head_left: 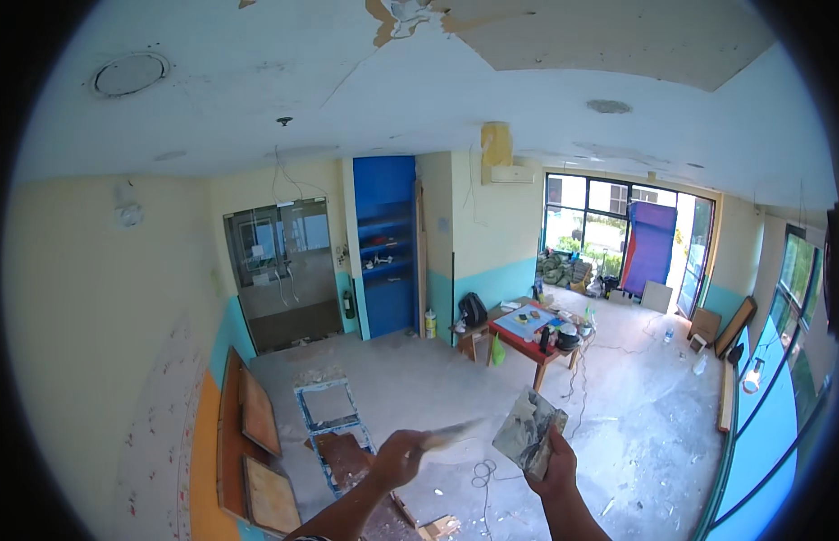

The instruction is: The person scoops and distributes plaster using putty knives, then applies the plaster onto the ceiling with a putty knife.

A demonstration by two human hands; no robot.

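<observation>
My left hand is closed round a thin, pale tool, likely a scraper, whose blade is blurred by motion and points right. My right hand grips a rectangular plate smeared with grey-white putty, held upright and tilted, just right of the tool's tip. A small gap shows between the tool and the plate. Both forearms come in from the lower edge, high above the dusty concrete floor.
A paint-spattered stepladder stands below left, beside wooden boards leaning on the wall. A red table with clutter is ahead. Loose cables lie on the floor. Windows line the right; the patched ceiling is close overhead.
</observation>
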